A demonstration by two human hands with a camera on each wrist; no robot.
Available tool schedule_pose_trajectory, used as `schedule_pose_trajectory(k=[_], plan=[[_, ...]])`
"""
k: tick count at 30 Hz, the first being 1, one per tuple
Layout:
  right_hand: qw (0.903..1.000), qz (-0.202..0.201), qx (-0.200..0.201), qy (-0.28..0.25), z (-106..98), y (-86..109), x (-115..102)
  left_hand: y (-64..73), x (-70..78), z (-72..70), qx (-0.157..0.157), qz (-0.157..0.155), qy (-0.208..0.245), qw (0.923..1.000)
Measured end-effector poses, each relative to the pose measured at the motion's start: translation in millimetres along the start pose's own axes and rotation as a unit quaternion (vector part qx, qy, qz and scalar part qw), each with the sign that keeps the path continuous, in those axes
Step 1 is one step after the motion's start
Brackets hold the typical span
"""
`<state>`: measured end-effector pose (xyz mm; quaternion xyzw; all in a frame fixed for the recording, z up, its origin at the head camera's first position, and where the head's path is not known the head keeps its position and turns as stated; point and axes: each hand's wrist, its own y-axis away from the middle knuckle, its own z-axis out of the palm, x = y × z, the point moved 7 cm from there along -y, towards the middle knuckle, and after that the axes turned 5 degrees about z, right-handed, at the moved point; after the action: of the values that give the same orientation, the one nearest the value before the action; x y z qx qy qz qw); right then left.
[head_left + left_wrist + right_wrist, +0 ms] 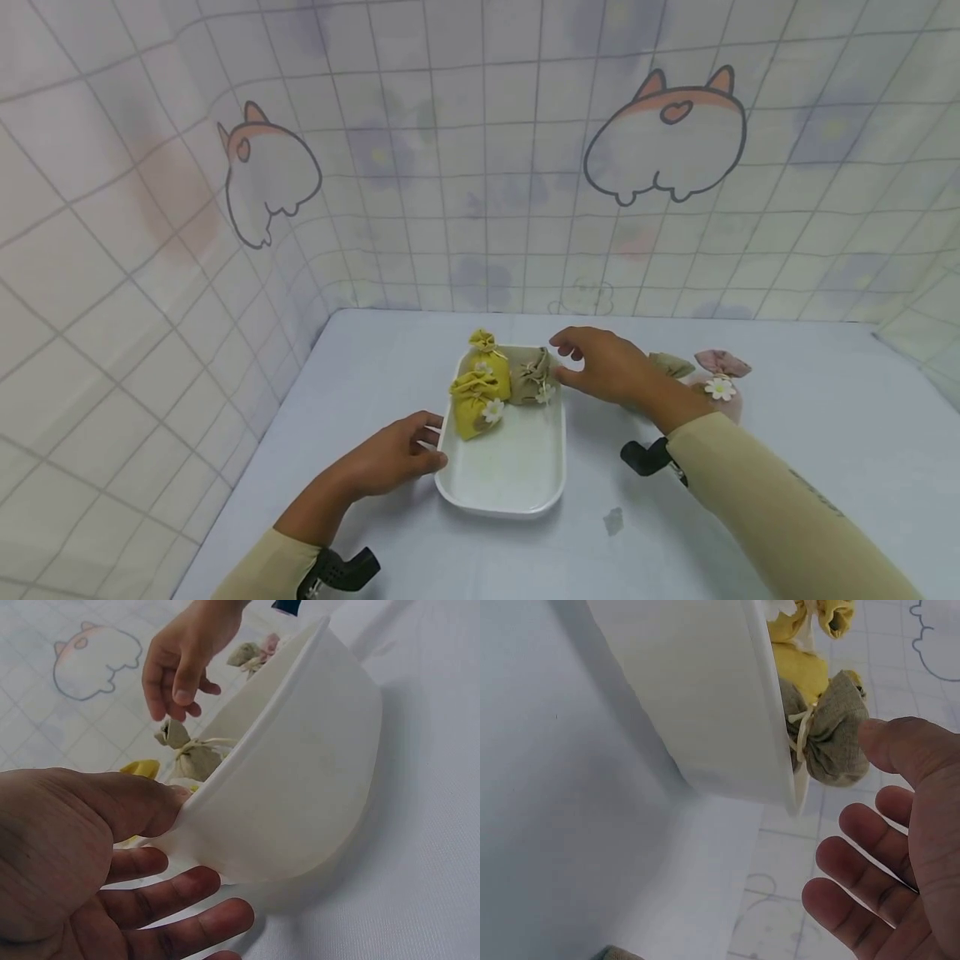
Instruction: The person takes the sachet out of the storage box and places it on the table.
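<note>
Left hand (393,454) touches the tray (501,483), seemingly to steady it.
Spread loosely, it seems not to grip; the near yellow pouch (467,421) and far yellow pouch (497,379) line the tray's left edge, the brown pouch (527,386) its far-right corner, perhaps saving room; the right hand (611,365), relaxed and empty, is just beside; green pouch (670,364) and pink pouch (732,406) lie toward the table's (832,433) right edge.

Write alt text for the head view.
White tray holding two yellow pouches and a brownish one; a person's left grip touches the tray's left edge, the right grip hovers by the far-right corner. Two more pouches lie further right.
</note>
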<state>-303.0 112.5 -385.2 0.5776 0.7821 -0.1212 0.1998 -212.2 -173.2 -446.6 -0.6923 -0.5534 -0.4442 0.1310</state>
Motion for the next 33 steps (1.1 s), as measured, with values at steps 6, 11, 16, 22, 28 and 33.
schedule_pose_trajectory(k=[6, 11, 16, 22, 28, 33], plan=[[0.9999, -0.013, -0.006, -0.006, 5, -3.3, -5, 0.9, 1.1, -2.4, 0.004, -0.003, -0.005, 1.0], [0.9996, -0.028, -0.007, -0.001, 9, -6.4, -7, 1.9, 1.0, -2.6, 0.003, -0.006, -0.008, 0.9999], [0.9991, -0.041, -0.012, 0.001, 12, -7.7, -11, 2.8, 2.1, -2.3, 0.005, -0.007, -0.005, 1.0], [0.9992, -0.034, -0.02, -0.002, 13, -8.2, -11, 2.5, 3.3, -1.5, 0.006, -0.006, -0.006, 1.0], [0.9994, -0.026, -0.024, 0.003, 14, -8.5, -11, 2.6, 2.7, -1.1, 0.006, -0.005, -0.001, 1.0], [0.9995, -0.027, -0.018, 0.007, 16, -7.8, -12, 3.2, 2.3, 0.6, 0.004, -0.004, 0.004, 1.0]])
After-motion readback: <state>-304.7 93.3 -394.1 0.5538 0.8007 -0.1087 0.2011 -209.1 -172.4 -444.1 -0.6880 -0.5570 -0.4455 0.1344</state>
